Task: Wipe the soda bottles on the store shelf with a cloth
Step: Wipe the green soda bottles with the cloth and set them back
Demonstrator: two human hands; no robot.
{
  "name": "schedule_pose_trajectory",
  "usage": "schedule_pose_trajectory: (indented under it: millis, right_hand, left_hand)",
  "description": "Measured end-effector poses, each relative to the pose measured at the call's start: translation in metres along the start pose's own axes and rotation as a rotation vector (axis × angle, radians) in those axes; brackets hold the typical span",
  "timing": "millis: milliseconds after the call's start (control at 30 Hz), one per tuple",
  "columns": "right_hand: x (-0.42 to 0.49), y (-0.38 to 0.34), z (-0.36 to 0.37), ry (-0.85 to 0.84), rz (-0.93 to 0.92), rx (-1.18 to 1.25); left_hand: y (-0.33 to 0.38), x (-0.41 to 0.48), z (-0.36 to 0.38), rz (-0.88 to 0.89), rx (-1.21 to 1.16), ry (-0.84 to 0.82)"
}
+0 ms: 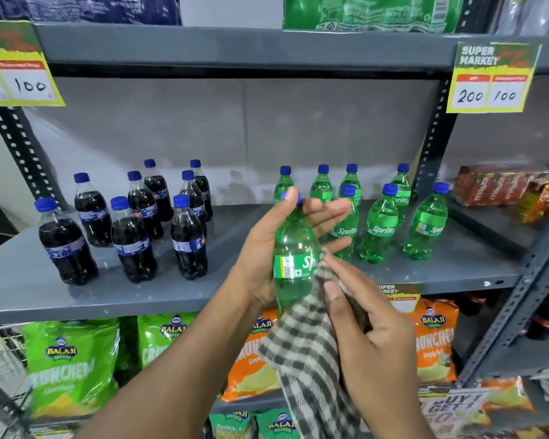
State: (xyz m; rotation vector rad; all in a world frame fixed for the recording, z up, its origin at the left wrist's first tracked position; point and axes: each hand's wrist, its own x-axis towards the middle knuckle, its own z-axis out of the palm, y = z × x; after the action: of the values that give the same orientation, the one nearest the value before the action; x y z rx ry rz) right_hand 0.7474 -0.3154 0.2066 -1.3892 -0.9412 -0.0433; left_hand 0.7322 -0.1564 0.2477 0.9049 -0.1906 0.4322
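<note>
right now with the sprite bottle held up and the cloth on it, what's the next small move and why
Probably slide the cloth up the bottle toward the shoulder. The right hand presses it only against the label's right edge, so the upper body looks unwiped, and the left hand already steadies the bottle near the cap, clear of the shelf.
</note>
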Motion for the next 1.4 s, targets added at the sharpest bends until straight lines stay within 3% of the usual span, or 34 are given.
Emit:
schedule_pose_trajectory:
  millis: [133,267,467,567,733,933,1167,1267,1400]
  right_hand:
    - [-0.003,0.005,0.004,0.016,-0.361,-0.344]
    - [0.03,-0.013,0.007,-0.235,-0.7,-0.719]
    - [0.033,-0.038,0.003,-0.639,-0.778,-1.032]
    - [0.013,-0.027,0.006,-0.728,-0.838,-1.088]
    - [0.0,-0.016,0.008,-0.655,-0.946,-1.057]
    - [0.022,-0.035,0.013,-0.515,-0.812,-1.008]
    - [0.0,-0.013,0.008,-0.492,-0.887,-0.875]
    - [0.014,-0.007,0.011,-0.365,-0.839,-0.689]
    - [0.01,0.012,0.025,0.032,-0.527,-0.205]
  left_hand:
    - [0.004,0.001,-0.002,-0.026,0.113,0.09]
    - [0.003,0.002,0.001,-0.126,0.141,0.1]
    - [0.014,-0.003,-0.004,-0.144,0.085,0.06]
    - [0.02,-0.007,-0.007,-0.104,0.114,0.05]
    - [0.033,-0.011,-0.004,-0.045,0.245,0.081]
    - [0.034,-0.011,0.001,-0.023,0.241,0.096]
    - [0.044,-0.011,-0.005,0.058,0.194,0.14]
    - [0.044,-0.01,-0.002,0.115,0.177,0.19]
    - [0.052,-0.007,0.002,0.253,0.158,0.29]
